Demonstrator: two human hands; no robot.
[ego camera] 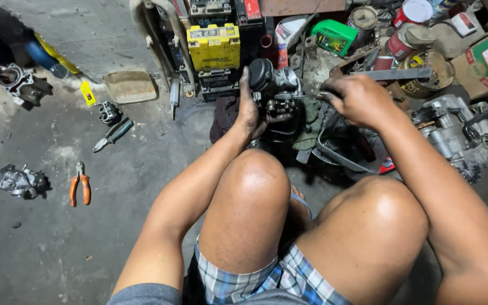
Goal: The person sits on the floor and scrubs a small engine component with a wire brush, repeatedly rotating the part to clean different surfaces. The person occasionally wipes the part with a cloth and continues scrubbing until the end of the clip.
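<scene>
I sit low over a concrete floor with both knees up. My left hand (251,110) grips a grey metal carburettor (275,85) with a black round cap, held above a dark basin (334,152). My right hand (356,99) is closed on a thin metal tool (306,96) whose tip meets the carburettor's side. Both hands are grimy.
Orange-handled pliers (79,183) and a green-handled tool (114,134) lie on the floor at left, near small engine parts (22,181). A yellow battery (214,46) stands behind. An engine block (453,133) sits at right, with tins and boxes crowded behind it.
</scene>
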